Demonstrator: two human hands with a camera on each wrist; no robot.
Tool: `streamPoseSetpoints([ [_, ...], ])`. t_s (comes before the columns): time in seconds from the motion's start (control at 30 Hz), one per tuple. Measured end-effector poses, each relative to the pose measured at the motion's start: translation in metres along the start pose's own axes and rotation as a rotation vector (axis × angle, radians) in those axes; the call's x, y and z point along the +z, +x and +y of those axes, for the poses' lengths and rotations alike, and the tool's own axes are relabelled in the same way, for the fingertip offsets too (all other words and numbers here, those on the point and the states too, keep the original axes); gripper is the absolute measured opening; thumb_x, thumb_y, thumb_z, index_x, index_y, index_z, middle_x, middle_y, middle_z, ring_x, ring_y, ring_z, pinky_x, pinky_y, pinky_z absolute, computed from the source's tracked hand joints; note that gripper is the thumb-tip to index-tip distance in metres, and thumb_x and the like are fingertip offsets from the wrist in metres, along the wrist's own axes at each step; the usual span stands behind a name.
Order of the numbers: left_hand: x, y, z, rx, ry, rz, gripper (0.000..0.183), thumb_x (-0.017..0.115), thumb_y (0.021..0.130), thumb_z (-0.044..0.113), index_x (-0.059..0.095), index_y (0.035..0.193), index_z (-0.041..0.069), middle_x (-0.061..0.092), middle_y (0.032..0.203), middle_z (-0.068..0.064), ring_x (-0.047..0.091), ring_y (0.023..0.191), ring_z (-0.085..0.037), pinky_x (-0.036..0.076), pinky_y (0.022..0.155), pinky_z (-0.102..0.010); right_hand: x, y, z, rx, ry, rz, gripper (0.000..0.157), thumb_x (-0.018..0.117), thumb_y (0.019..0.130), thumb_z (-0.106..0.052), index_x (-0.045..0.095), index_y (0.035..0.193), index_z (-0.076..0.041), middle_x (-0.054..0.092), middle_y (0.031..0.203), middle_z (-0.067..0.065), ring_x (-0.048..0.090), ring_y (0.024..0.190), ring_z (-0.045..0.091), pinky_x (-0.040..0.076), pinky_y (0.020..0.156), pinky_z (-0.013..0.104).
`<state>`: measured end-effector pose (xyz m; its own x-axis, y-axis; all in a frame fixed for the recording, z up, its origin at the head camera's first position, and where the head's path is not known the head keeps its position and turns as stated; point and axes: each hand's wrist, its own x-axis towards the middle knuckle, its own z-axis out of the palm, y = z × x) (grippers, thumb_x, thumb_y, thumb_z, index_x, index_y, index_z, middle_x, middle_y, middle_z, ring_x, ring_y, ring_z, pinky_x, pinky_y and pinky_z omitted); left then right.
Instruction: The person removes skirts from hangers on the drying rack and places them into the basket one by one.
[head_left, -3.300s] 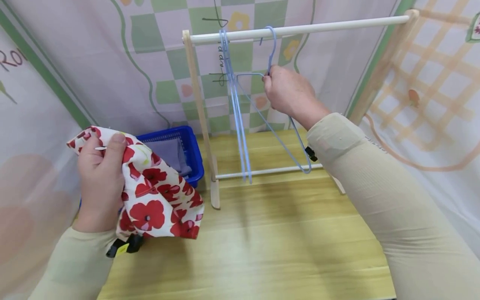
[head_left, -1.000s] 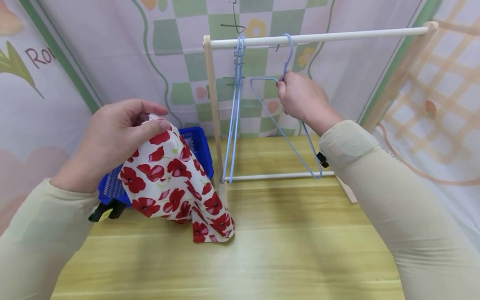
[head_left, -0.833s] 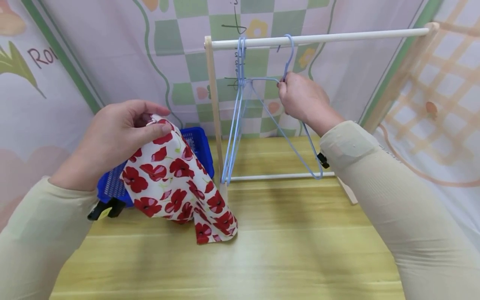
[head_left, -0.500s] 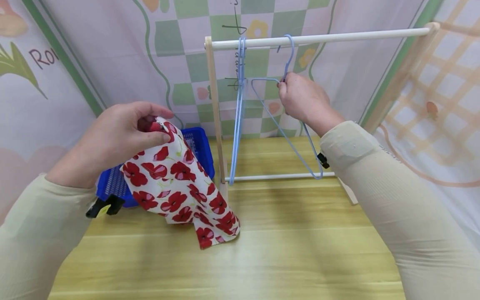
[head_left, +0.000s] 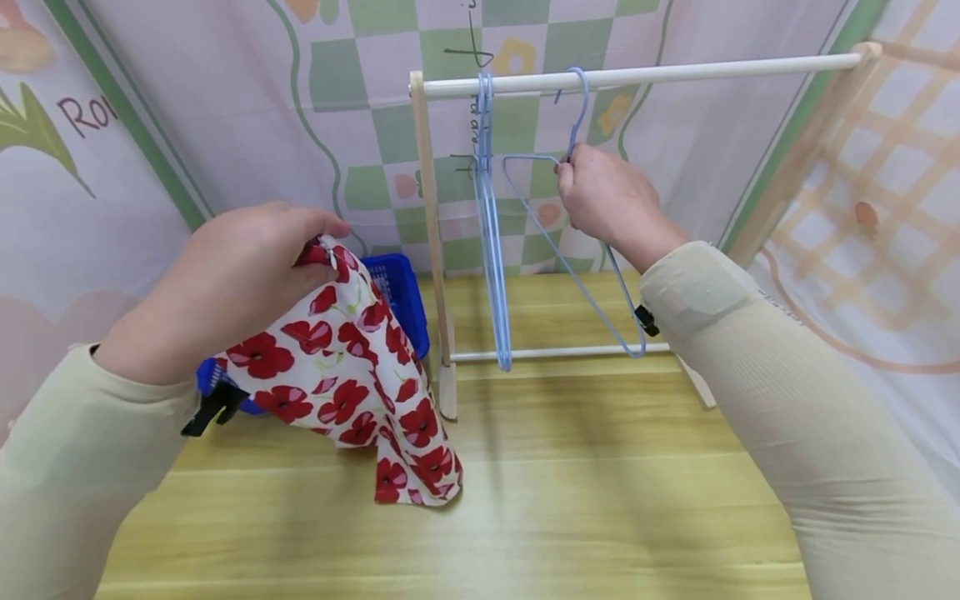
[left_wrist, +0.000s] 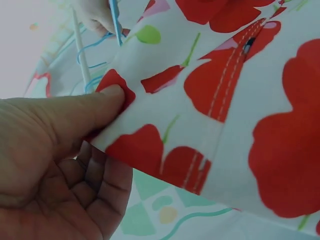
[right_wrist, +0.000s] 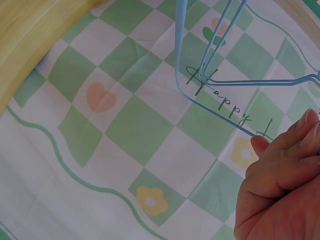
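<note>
My left hand [head_left: 232, 287] pinches the top edge of a white garment [head_left: 345, 375] printed with red poppies, which hangs down over the table. In the left wrist view the thumb presses on the cloth [left_wrist: 145, 145] near its edge, with the fingers beneath; a stitched seam runs up from that edge. At the right, my right hand [head_left: 607, 187] grips a light blue wire hanger [head_left: 577, 123] just below its hook. That hook still sits over the white rail [head_left: 675, 74]. Only part of the right hand [right_wrist: 285, 185] appears in the right wrist view.
Several more blue hangers [head_left: 492, 258] hang bunched at the rail's left end. A wooden post [head_left: 430, 225] and a lower white bar [head_left: 555, 353] belong to the rack. Behind the garment, a blue plastic basket [head_left: 411, 312] stands partly hidden on the wooden table [head_left: 570, 500].
My left hand has risen and turned palm-down at the garment's top edge, moving slightly further over the cloth lately. The bunched hangers swing, lower ends now rightward. My right hand keeps its hold.
</note>
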<state>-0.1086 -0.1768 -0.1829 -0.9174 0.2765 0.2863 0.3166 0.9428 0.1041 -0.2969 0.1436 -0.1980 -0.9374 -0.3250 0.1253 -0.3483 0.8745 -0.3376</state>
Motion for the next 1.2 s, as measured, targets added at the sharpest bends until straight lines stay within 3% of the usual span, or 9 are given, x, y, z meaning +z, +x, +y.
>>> streamPoseSetpoints([
  [0.07,0.0008,-0.0011,0.0009,0.033,0.032,0.037,0.033,0.076,0.095,0.007,0.071,0.127,0.006,0.074,0.12,-0.016,0.071,0.104,-0.035,0.058,0.092,-0.056,-0.0002,0.0003,-0.0001,0.002,-0.003,0.002,0.048,0.023,0.113,-0.035,0.057,0.128,-0.004,0.069,0.095,0.013,0.065,0.079,0.028,0.047,0.066,0.042],
  [0.23,0.0027,-0.0036,0.0015,0.084,0.087,0.108,0.024,0.078,0.093,0.007,0.074,0.116,0.007,0.076,0.11,-0.015,0.072,0.095,-0.035,0.06,0.083,-0.055,-0.0008,0.0006,-0.0003,0.008,-0.008,-0.004,0.049,0.022,0.113,-0.035,0.057,0.13,-0.005,0.069,0.095,0.013,0.065,0.08,0.028,0.047,0.067,0.042],
  [0.63,0.0022,-0.0028,0.0005,0.157,0.169,0.182,0.015,0.084,0.088,0.007,0.077,0.102,0.006,0.074,0.094,-0.015,0.069,0.08,-0.032,0.061,0.068,-0.05,-0.0008,0.0015,0.0005,0.015,-0.007,-0.004,0.048,0.023,0.113,-0.035,0.056,0.13,-0.005,0.069,0.096,0.013,0.065,0.081,0.029,0.047,0.068,0.043],
  [0.8,0.0013,-0.0026,0.0012,0.156,0.193,0.199,0.019,0.085,0.087,0.007,0.078,0.104,0.004,0.069,0.093,-0.017,0.066,0.079,-0.031,0.061,0.064,-0.049,-0.0006,0.0016,0.0012,0.011,-0.011,0.006,0.047,0.024,0.113,-0.035,0.057,0.129,-0.005,0.068,0.096,0.013,0.064,0.081,0.029,0.047,0.068,0.043],
  [0.93,0.0005,-0.0027,0.0009,0.151,0.19,0.215,0.019,0.084,0.088,0.005,0.079,0.106,0.006,0.065,0.1,-0.019,0.064,0.087,-0.033,0.061,0.061,-0.05,-0.001,0.0015,0.0012,0.015,-0.003,-0.007,0.048,0.023,0.113,-0.036,0.056,0.131,-0.005,0.069,0.099,0.014,0.066,0.083,0.029,0.047,0.07,0.043],
  [1.07,0.0002,-0.0015,-0.0001,0.146,0.194,0.221,0.021,0.084,0.089,0.008,0.078,0.108,0.007,0.07,0.11,-0.023,0.067,0.093,-0.039,0.061,0.067,-0.056,-0.0013,0.0012,0.0013,0.018,0.001,-0.009,0.048,0.023,0.113,-0.036,0.056,0.13,-0.005,0.069,0.099,0.014,0.067,0.084,0.029,0.048,0.07,0.043],
  [1.2,0.0007,-0.001,-0.0009,0.13,0.188,0.198,0.02,0.08,0.092,0.01,0.074,0.111,0.007,0.075,0.105,-0.018,0.071,0.088,-0.038,0.061,0.074,-0.057,-0.0014,0.0015,0.0015,0.02,-0.002,-0.007,0.048,0.022,0.113,-0.036,0.056,0.13,-0.006,0.069,0.099,0.013,0.066,0.083,0.029,0.047,0.07,0.043],
])
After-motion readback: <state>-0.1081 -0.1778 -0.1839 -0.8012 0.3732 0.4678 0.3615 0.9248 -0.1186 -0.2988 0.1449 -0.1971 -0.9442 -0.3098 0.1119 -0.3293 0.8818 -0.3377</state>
